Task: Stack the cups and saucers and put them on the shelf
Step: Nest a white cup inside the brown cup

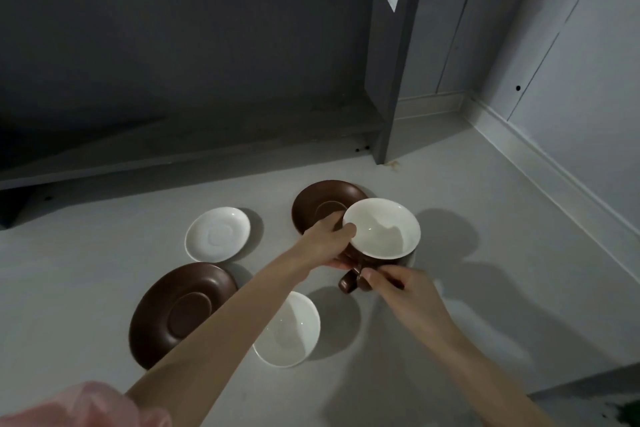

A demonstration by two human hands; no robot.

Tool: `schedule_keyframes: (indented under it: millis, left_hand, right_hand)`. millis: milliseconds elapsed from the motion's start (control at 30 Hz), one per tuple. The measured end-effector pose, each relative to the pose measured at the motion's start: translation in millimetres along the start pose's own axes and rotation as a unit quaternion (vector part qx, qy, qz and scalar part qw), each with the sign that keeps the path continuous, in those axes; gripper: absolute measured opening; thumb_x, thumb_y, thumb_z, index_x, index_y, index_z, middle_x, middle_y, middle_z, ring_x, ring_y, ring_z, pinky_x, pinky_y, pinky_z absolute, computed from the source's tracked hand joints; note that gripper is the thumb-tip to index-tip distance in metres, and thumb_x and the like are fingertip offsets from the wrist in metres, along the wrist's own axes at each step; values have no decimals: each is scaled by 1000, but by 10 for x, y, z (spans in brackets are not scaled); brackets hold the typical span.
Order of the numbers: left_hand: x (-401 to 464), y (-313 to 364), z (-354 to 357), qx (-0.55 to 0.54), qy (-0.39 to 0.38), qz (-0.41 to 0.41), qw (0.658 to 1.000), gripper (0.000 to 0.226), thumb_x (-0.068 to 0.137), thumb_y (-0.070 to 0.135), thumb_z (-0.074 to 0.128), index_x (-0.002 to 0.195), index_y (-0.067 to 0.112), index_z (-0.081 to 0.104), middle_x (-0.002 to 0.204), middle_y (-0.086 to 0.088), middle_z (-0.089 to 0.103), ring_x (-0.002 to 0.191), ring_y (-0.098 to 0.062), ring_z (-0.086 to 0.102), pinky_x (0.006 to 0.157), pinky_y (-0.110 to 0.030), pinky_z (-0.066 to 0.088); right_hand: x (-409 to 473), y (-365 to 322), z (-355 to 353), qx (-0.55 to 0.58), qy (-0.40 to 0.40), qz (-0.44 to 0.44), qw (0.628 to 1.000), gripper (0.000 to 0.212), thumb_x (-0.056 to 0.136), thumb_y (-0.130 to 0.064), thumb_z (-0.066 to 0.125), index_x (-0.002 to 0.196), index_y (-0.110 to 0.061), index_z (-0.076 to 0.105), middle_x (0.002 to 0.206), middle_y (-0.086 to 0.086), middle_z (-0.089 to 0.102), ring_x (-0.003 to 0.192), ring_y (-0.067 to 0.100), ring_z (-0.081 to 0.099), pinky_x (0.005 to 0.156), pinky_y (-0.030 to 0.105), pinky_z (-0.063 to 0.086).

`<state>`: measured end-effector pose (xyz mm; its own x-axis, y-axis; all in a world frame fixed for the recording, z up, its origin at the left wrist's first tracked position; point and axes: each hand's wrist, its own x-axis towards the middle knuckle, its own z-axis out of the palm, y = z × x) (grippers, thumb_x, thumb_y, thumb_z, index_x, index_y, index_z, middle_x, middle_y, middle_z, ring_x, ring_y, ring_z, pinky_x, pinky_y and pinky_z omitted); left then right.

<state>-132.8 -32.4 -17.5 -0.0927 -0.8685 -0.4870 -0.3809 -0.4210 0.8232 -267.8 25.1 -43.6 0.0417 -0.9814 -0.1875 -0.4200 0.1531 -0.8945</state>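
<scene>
Nearest to the camera, a blurred pink sleeve [79,406] is filling the lower left corner, and two bare forearms are being stretched forward over a pale grey surface [450,204].

Just beyond, a white saucer [294,333] is lying partly hidden under the left forearm, with a large brown saucer [180,312] to its left. Both are being left loose, seemingly waiting to be stacked.

Further on, a cup with a white inside and brown outside [382,229] is being held above the surface between both hands. The left hand [329,239] is being wrapped around the cup's near-left side, thumb pressed on the rim, so its grip is closed on the cup. The right hand [401,291] is being pinched narrowly at the brown handle [348,282]; that handle appears to belong to a second brown cup nested underneath, though this cannot be told for certain. The two-handed hold is probably steadying one cup inside another.

Behind the cup, a second brown saucer [322,204] is being partly covered by it, and a smaller white saucer [218,234] is sitting to the left, apart from the rest.

Farthest away, the dark grey shelf unit [391,80] is standing against the wall, its lowest shelf not yet being used.
</scene>
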Motion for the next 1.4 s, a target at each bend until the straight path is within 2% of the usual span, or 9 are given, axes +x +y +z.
schedule_keyframes:
  millis: [100, 200, 300, 533, 700, 867, 1100, 1233, 1400]
  left_hand:
    - [31, 16, 16, 26, -5, 4, 1000, 44, 87, 24, 38, 131, 23, 42, 125, -14, 57, 96, -31, 67, 81, -38, 59]
    - [63, -6, 25, 21, -9, -4, 1000, 42, 88, 23, 39, 129, 19, 45, 121, -12, 57, 89, -28, 66, 77, -33, 59]
    - [91, -58, 32, -5, -12, -12, 1000, 40, 89, 25, 41, 128, 18, 47, 115, -9, 56, 85, -25, 64, 75, -29, 56]
    - [118, -173, -2, -47, 2, -39, 998, 38, 93, 43, 33, 113, 15, 50, 88, -2, 56, 90, -20, 57, 88, -30, 49]
    - [85, -342, -18, -57, 32, -66, 996, 42, 94, 36, 32, 82, 9, 60, 73, -5, 63, 68, -15, 61, 78, -23, 51]
    - [50, -436, 27, -28, 59, -64, 996, 43, 94, 33, 35, 85, 3, 65, 69, -5, 64, 62, -13, 62, 51, -12, 52]
    - [-14, -373, 213, -103, -11, -96, 990, 45, 94, 32, 29, 71, 8, 60, 72, -13, 67, 67, -20, 66, 63, -20, 56]
    - [-26, -361, 295, -93, -33, -89, 991, 43, 93, 33, 28, 89, 6, 60, 90, -19, 68, 74, -21, 67, 59, -17, 55]
    - [-97, -392, 209, -79, -52, -67, 993, 38, 95, 32, 29, 88, 12, 60, 104, -20, 69, 75, -15, 66, 78, -20, 51]
  right_hand:
    - [14, 18, -6, 16, 5, 6, 1000, 27, 84, -26, 59, 76, -2, 70, 77, 22, 70, 65, 14, 52, 50, 14, 33]
    - [10, 21, -19, 39, -4, 20, 999, 26, 86, -24, 57, 73, -4, 68, 40, -11, 58, 45, -1, 49, 44, 9, 33]
    - [3, 8, -30, 59, -8, 15, 998, 23, 88, -20, 55, 68, -13, 65, 29, -21, 50, 38, -9, 48, 42, 5, 34]
    - [9, 66, 29, 67, 12, -6, 998, 39, 87, -23, 56, 48, -29, 54, 35, -18, 54, 41, -3, 48, 45, 7, 34]
    - [17, 95, 77, 75, 29, -3, 997, 43, 87, -25, 56, 44, -28, 50, 36, -17, 54, 41, -3, 48, 50, 11, 36]
    - [9, 118, 135, 85, 48, -7, 995, 42, 87, -25, 55, 45, -28, 48, 39, -16, 55, 46, 3, 47, 60, 25, 37]
    - [11, 72, 37, 92, 66, -9, 994, 40, 88, -22, 53, 49, -24, 47, 36, -20, 55, 42, -5, 50, 48, 6, 37]
    - [19, 74, -24, 98, 59, 2, 993, 40, 89, -20, 52, 49, -21, 46, 34, -18, 53, 40, -4, 48, 45, 5, 36]
    - [9, 75, -24, 68, 85, 11, 994, 38, 90, -27, 50, 53, -20, 47, 42, -11, 55, 50, 5, 49, 47, 13, 36]
